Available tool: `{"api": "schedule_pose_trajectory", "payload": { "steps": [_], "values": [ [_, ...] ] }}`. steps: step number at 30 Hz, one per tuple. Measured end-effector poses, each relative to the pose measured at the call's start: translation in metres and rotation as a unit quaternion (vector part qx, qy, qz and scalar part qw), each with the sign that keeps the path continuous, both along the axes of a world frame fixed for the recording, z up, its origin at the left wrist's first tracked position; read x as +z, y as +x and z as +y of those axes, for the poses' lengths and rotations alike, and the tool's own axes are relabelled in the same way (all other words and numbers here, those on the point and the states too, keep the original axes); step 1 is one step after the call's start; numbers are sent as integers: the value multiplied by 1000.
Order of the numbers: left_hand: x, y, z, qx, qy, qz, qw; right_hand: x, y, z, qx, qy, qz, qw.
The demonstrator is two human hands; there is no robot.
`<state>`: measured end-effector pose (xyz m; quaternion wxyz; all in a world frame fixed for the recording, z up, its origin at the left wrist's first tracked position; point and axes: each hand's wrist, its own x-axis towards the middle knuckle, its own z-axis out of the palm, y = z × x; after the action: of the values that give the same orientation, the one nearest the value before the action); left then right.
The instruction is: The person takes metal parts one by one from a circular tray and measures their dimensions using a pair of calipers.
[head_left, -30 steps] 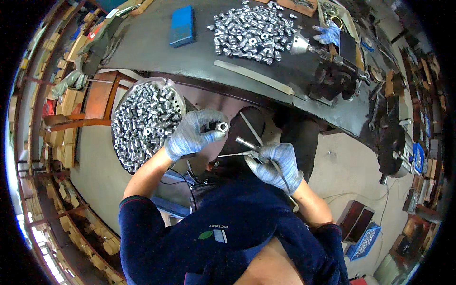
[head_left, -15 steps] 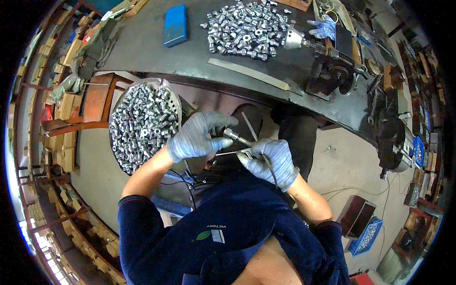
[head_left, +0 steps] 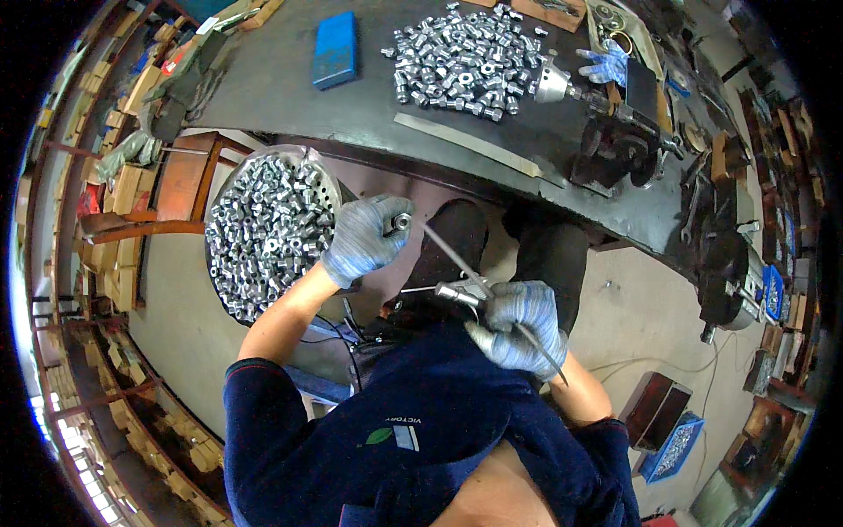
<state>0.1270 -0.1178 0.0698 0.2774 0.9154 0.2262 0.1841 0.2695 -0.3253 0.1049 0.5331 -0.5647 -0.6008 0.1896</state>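
My left hand, in a grey-blue knitted glove, is closed round a shiny metal fitting, whose round open end shows. It is beside a round tub heaped with similar fittings. My right hand, gloved alike, grips a long thin grey metal rod that slants through the fist and sticks out on both sides. From the same hand a tool with a shiny cylindrical head points left. Its grip is hidden by the fingers. The two hands are apart, above my lap.
On the dark workbench lie a heap of fittings, a blue box, a flat metal strip and a chucked machine. A wooden chair stands left, a blue crate on the floor right.
My left hand has drawn away from the cylindrical-headed tool toward the tub, and a fitting shows in its fingers. My right hand has shifted slightly right and down, with the rod tilted differently.
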Motion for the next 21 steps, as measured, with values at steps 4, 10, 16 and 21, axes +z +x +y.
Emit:
{"api": "schedule_pose_trajectory", "payload": {
  "steps": [4, 10, 16, 21],
  "values": [
    [-3, 2, -3, 0, 28, 22, 999, 7, -7, 5, 22, 1, -45, 999],
    [5, 7, -11, -17, 47, 27, 998, -7, -14, 16, -9, -16, 10, 1000],
    [-6, 17, -16, -9, 18, 34, 999, -21, -15, 35, -43, -11, -135, 990],
    [-5, 27, 13, 5, -22, 69, 997, -11, -12, 12, -66, -1, -177, 982]
  ]
}}
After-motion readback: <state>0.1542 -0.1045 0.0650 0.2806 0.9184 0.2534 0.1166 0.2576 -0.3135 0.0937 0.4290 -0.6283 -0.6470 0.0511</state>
